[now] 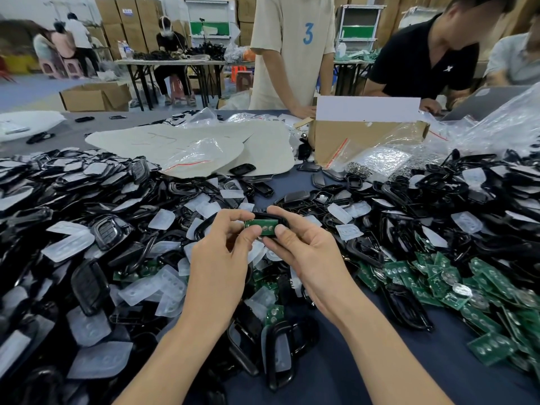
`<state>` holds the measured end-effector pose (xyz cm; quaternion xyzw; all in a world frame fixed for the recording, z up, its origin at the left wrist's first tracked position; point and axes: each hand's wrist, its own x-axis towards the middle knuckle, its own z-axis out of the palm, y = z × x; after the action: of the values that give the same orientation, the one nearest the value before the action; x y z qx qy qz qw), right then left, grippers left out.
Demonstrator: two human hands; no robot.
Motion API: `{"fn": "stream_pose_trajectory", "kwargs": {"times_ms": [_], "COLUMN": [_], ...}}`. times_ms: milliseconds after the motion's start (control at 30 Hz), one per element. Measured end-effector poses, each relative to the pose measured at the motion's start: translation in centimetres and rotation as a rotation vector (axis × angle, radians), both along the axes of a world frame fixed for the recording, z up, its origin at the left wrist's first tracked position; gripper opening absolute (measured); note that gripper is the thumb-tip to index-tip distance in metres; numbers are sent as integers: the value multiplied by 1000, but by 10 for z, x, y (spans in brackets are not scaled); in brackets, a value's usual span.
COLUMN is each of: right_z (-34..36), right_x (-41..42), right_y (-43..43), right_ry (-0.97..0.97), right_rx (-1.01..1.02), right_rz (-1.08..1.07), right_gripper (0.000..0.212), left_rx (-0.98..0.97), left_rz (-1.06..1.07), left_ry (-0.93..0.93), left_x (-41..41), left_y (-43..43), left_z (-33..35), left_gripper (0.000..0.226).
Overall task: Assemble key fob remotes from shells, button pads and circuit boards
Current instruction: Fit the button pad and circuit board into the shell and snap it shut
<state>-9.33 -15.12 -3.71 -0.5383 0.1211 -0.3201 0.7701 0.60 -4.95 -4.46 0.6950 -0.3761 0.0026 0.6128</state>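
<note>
Dark blue counter (336,372) heaped with glossy black shells (73,182), translucent white button pads (68,244) and, at right, green circuit boards (467,290). At centre, above the heap, left grip (225,252) and right grip (304,252) both pinching one black shell (261,215) by its ends, small green board (261,226) with round silver contacts seated face-up inside, under both thumbs.

Table (321,369) carries heaped black shells (96,287), clear button pads (68,244), green circuit boards (491,346).

light: bright, even, soft shadows | edges: wide-angle bending | background: slightly soft
</note>
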Motion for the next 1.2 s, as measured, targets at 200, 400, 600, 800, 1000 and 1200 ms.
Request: {"fn": "stream_pose_trajectory", "kwargs": {"times_ms": [200, 400, 600, 800, 1000, 1200], "right_z": [0, 0, 0, 0, 0, -2], "right_x": [0, -1, 0, -1, -1, -2], "right_y": [1, 0, 1, 2, 3, 5], "right_ry": [-7, -9, 13, 47, 87, 166], "right_rx": [-2, -7, -50, -120, -202, -349], "right_rz": [-1, 11, -6, -34, -64, -130], "right_gripper": [39, 37, 36, 34, 32, 34], "left_rx": [-9, -4, 3, 18, 43, 71], "left_rz": [-1, -13, -4, 43, 64, 53], "left_ry": [23, 27, 13, -11, 4, 76], "left_x": [0, -1, -2, -4, -4, -1], "left_y": [0, 2, 2, 1, -1, -1], "left_z": [0, 2, 3, 5, 4, 2], "left_gripper": [16, 16, 18, 19, 21, 17]}}
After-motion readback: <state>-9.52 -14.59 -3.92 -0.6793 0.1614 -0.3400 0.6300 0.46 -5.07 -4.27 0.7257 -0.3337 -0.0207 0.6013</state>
